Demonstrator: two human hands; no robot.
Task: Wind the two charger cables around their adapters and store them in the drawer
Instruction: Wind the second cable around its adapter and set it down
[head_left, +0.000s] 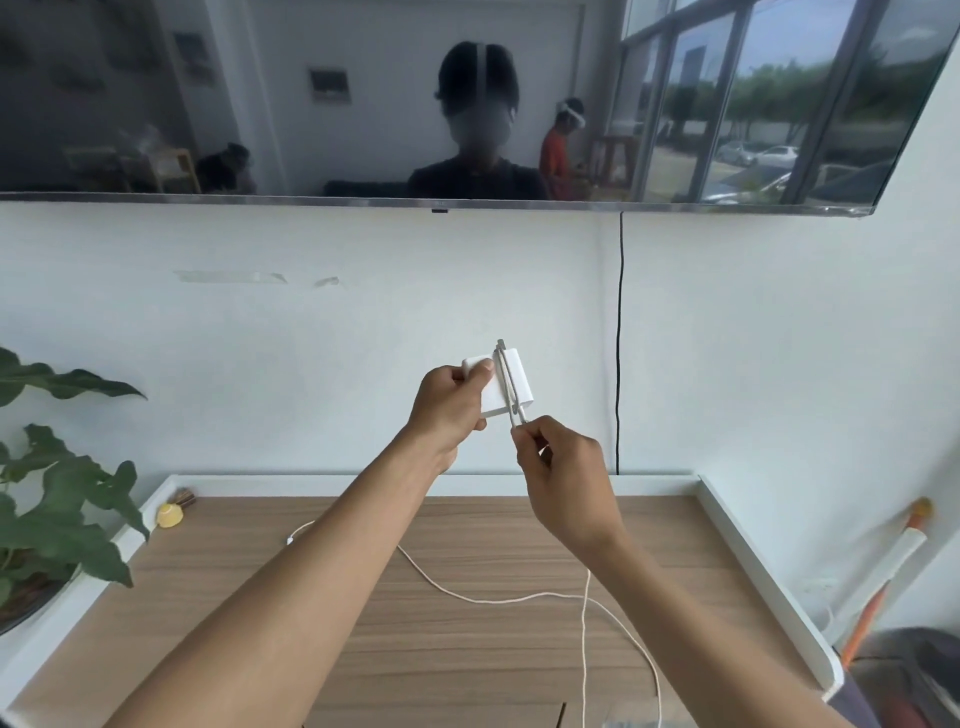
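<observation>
A white adapter (511, 382) is held up in front of the wall, above the wooden cabinet top (363, 613). My left hand (451, 410) grips its left end, thumb on top. A white cable (508, 382) runs across the adapter's face in about two turns. My right hand (563, 483) pinches that cable just below the adapter. The rest of the cable (493, 600) hangs down and trails in loops over the cabinet top, with its free plug end (290, 540) lying at the left. A second charger and the drawer are not visible.
A leafy plant (47, 499) stands at the left edge. A small yellow object (169, 515) lies at the cabinet's back left corner. A black cord (620, 338) hangs down the wall from the screen (467, 98). An orange-and-white handle (883, 571) leans at the right.
</observation>
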